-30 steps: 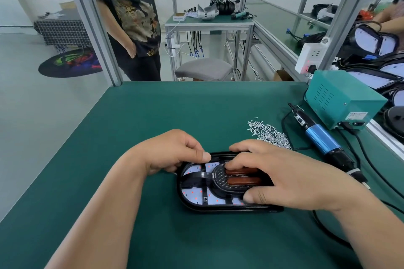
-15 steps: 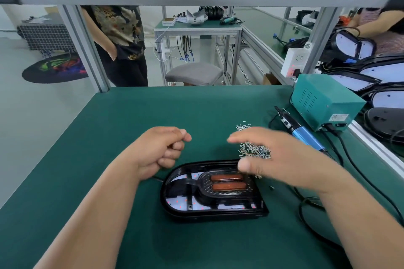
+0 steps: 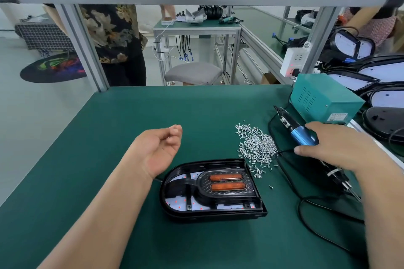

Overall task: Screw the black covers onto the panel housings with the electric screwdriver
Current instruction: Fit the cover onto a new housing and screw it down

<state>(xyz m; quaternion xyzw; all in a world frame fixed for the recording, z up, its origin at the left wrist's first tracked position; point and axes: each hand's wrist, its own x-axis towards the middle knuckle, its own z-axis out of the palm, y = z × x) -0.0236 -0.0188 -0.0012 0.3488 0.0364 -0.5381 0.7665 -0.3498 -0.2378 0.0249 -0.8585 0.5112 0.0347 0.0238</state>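
black cover (image 3: 202, 183) sits in the panel housing (image 3: 209, 214), both hands now off it. right hand (image 3: 341, 148) wraps the electric screwdriver (image 3: 301, 135); left hand (image 3: 159, 148) curls its fingers over a likely screw (image 3: 169, 136): driving comes next.

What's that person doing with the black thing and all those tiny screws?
A person is getting ready to screw a black cover onto a panel housing on the green table. The cover sits in the housing, and neither hand touches it. The right hand has its fingers round the electric screwdriver, which lies beside a pile of screws. The left hand hovers cupped, palm up; it may hold screws, but that is too small to tell.
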